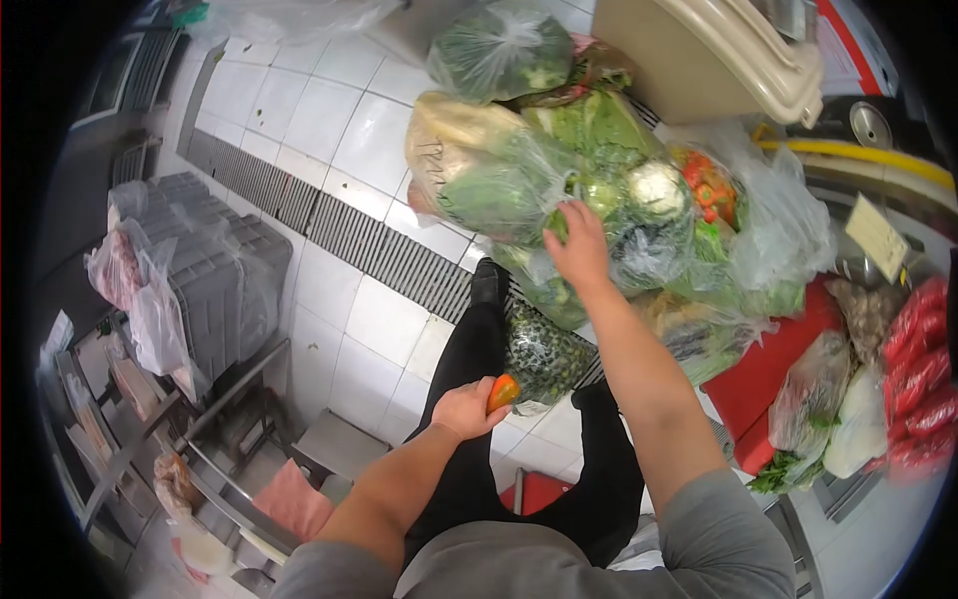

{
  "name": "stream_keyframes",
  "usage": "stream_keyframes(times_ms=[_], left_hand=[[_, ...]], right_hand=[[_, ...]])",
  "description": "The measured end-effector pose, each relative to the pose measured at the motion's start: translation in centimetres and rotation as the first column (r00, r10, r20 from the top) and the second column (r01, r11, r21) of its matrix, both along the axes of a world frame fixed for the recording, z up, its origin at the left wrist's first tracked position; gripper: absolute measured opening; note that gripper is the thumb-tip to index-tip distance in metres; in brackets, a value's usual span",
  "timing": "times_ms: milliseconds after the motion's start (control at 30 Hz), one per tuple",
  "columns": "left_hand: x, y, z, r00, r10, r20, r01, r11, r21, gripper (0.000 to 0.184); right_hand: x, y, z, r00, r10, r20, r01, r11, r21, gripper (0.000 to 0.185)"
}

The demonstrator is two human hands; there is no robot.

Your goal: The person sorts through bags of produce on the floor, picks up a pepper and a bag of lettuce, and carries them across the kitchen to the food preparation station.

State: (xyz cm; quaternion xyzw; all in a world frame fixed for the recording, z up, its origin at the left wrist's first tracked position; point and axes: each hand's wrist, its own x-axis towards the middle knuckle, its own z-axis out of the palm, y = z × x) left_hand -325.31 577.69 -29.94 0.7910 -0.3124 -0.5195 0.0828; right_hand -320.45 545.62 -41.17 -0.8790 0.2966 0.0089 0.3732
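L hand (472, 407), lower ctr of frame, is curled firmly round a small orange veg w/ a greenish patch (504, 392); its rounded end pokes out past the fingers, the rest is hidden in the grip, so can't tell exact type. R hand (581, 245), just above ctr, is approx. half open, thumb apart from fingers, fingertips at the clear plastic of a bagged veg pile; can't tell if it has hold of any plastic.

Nearest R hand, to its left: cream-col. bag w/ dark print (464, 135). To its right: white cauliflower (657, 188) under plastic, then orange-red veg (711, 188), also bagged. Top ctr: tied bag of dk green veg (499, 55). Beige bin (699, 60) is upper right. Btwn the person's legs, ctr: clear bag of small green pcs (544, 354), near the L hand.

Right side: red surface (783, 349) w/ bagged veg on & beside it; red bags (918, 374) at far right edge. Left side: gray crate (225, 270) w/ plastic draped over. Slotted floor drain (334, 225) runs diag. from upper left twd ctr across wht tiles (374, 140).
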Motion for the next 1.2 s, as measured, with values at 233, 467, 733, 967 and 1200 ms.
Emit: stream_keyframes(times_ms=[233, 467, 733, 967, 1200], left_hand=[[3.0, 1.0, 0.4, 0.996, 0.084, -0.041, -0.086, 0.994, -0.062, 0.051], [5.1, 2.5, 0.3, 0.980, 0.184, -0.081, -0.193, 0.973, -0.127, 0.048], [6.0, 4.4, -0.1, 0.956, 0.286, -0.060, -0.292, 0.938, -0.189, 0.048], [6.2, 5.0, 0.1, 0.954, 0.292, -0.064, -0.298, 0.942, -0.157, 0.050], [5.6, 4.3, -0.2, 0.965, 0.261, -0.026, -0.263, 0.958, -0.119, 0.051]], right_hand=[[10.4, 4.5, -2.2, 0.789, 0.557, -0.260, -0.609, 0.766, -0.206, 0.058], [13.4, 1.9, -7.5, 0.543, 0.515, -0.663, -0.710, 0.703, -0.036, 0.070], [15.7, 2.2, -9.5, 0.511, 0.515, -0.688, -0.692, 0.722, 0.026, 0.069], [14.1, 2.7, -12.8, 0.629, 0.477, -0.614, -0.634, 0.771, -0.051, 0.072], [12.1, 3.7, -9.4, 0.993, -0.025, -0.112, -0.019, 0.923, -0.383, 0.065]])
